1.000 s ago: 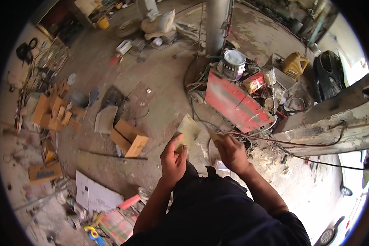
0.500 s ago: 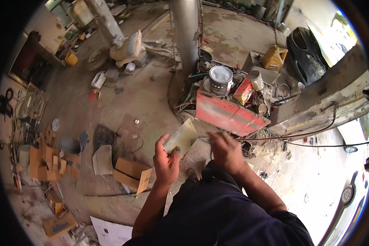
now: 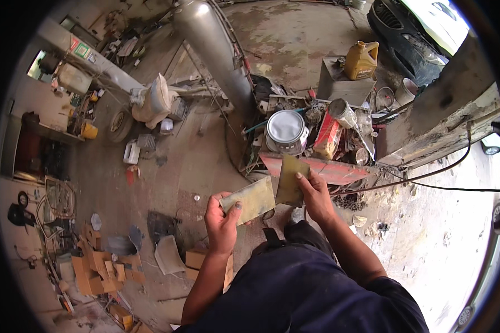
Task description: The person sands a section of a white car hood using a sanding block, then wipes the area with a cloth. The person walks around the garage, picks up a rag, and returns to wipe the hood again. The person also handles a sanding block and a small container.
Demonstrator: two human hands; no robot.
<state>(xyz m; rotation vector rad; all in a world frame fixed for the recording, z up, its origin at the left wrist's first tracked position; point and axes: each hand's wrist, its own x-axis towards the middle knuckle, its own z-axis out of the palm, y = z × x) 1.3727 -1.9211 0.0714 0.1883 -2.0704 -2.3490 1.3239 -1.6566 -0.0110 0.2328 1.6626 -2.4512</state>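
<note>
right there in the middle, reading the clock from between the two sheets, the left hand [image 3: 222,226] is in at eight o'clock, thumb on top, pinching a pale yellowish sheet [image 3: 254,198] that slants up toward two! and at three o'clock the right hand [image 3: 316,195] has its own grip, thumb pressed flat on a darker olive sheet [image 3: 290,178] that stands close to upright. their near edges sit just beside each other; whether they touch, i cannot tell.

just past them, between twelve and one, there's the round-topped can [image 3: 286,129] above the red panel [image 3: 339,171]! farther out at one o'clock, a golden-brown jug [image 3: 361,61] stands on a grey box [image 3: 343,82]. big silvery column [image 3: 211,47] leaning up at eleven, a pale sack [image 3: 151,102] slumped at ten, torn cardboard boxes [image 3: 97,272] piled down at eight, and a dark hose [image 3: 422,179] curving away at three!
</note>
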